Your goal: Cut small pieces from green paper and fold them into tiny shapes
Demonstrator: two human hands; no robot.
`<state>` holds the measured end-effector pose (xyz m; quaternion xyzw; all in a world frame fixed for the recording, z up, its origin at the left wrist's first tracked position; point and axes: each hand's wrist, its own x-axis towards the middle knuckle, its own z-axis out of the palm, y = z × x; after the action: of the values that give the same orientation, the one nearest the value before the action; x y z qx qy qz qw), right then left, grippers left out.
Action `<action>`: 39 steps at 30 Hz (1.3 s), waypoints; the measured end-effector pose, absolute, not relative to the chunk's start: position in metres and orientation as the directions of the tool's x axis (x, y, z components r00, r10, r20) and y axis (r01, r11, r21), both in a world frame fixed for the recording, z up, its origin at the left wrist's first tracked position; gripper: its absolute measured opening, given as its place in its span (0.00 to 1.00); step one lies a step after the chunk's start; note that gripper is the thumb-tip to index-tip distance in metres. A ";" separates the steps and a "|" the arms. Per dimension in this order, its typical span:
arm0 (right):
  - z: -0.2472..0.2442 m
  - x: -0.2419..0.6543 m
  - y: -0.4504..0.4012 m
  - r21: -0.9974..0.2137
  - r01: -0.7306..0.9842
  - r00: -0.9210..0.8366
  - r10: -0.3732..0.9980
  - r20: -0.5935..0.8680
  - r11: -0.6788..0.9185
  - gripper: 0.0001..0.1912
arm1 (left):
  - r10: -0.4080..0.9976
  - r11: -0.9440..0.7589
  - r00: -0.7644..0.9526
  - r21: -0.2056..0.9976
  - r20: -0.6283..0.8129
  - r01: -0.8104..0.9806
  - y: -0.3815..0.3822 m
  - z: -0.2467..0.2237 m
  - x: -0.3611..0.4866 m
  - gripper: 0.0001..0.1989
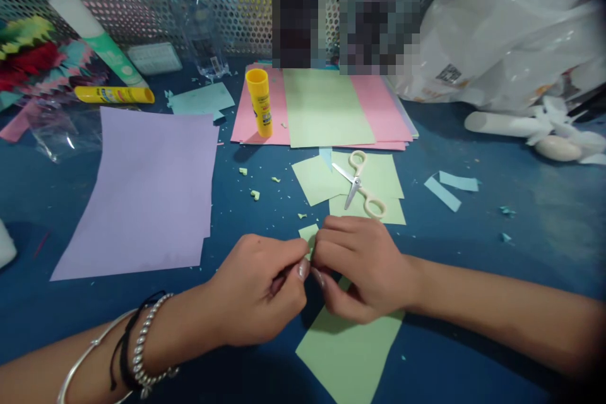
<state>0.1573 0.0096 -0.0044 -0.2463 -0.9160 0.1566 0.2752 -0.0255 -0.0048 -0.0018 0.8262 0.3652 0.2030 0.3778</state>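
My left hand (265, 287) and my right hand (362, 268) meet over the table, thumbs and fingertips pinched together. Between them is a small piece of light green paper (308, 233), its upper edge showing above the fingers and the rest hidden. Under my right hand lies a larger green sheet (353, 353). Just beyond the right knuckles, open scissors (356, 183) with cream handles rest on several green paper squares (391, 173). Tiny green paper scraps (255, 195) are scattered ahead of my left hand.
Purple sheets (146, 196) lie at left. A yellow glue stick (260, 104) stands upright on stacked pink sheets (279, 129). Another yellow tube (115, 95), a white-green bottle (101, 44) and a clear plastic bottle (206, 31) sit behind. Blue strips (443, 193) and a white plastic bag (502, 31) are at right.
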 end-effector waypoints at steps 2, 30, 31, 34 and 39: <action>-0.004 0.156 0.010 -0.364 0.399 -0.746 0.529 0.406 0.842 0.09 | 0.748 -0.471 0.658 0.763 0.079 0.444 -0.006 -0.002 -0.026 0.11; -0.005 0.160 0.013 -0.495 0.300 -0.783 0.506 0.361 0.816 0.08 | 0.681 -0.465 0.732 0.792 0.036 0.394 -0.004 0.001 -0.027 0.10; -0.005 0.160 0.013 -0.495 0.302 -0.784 0.508 0.357 0.815 0.08 | 0.684 -0.464 0.728 0.789 0.031 0.403 -0.005 0.001 -0.027 0.10; -0.005 0.160 0.013 -0.497 0.307 -0.788 0.510 0.346 0.812 0.09 | 0.694 -0.464 0.720 0.775 0.016 0.430 -0.004 0.000 -0.026 0.10; -0.004 0.159 0.013 -0.513 0.291 -0.785 0.508 0.355 0.807 0.09 | 0.675 -0.464 0.738 0.782 0.007 0.417 -0.001 0.001 -0.026 0.10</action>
<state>0.1594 0.0135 -0.0042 -0.2175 -0.9183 0.2213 0.2457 -0.0260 -0.0014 0.0007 0.8405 0.3246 0.1600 0.4032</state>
